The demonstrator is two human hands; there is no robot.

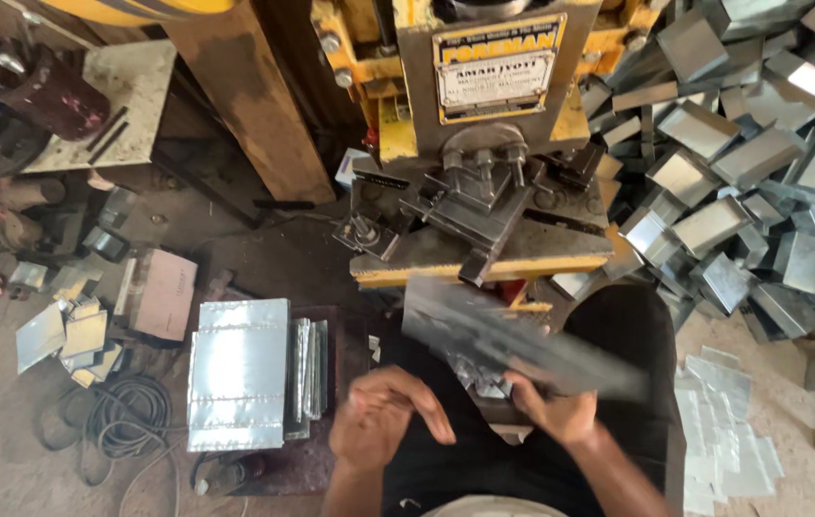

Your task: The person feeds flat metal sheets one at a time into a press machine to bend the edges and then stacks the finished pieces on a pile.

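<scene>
Flat blank stack (pixel 238 373): shiny cut sheets, left of the knees, within easy reach of the left hand

Left hand (pixel 383 412): fingers loosely spread, holding nothing, just beside the sheet

Metal sheet (pixel 513 347): blurred grey blank over the lap, below the press (pixel 479 182); long axis runs upper left to lower right

Right hand (pixel 556 412): clamped on the sheet's lower edge

Formed trays (pixel 742 163): piled at right

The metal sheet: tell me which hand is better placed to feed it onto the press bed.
Right, probably. The right hand already grips the metal sheet just below the press bed; the left hand is open, apart from it.
</scene>
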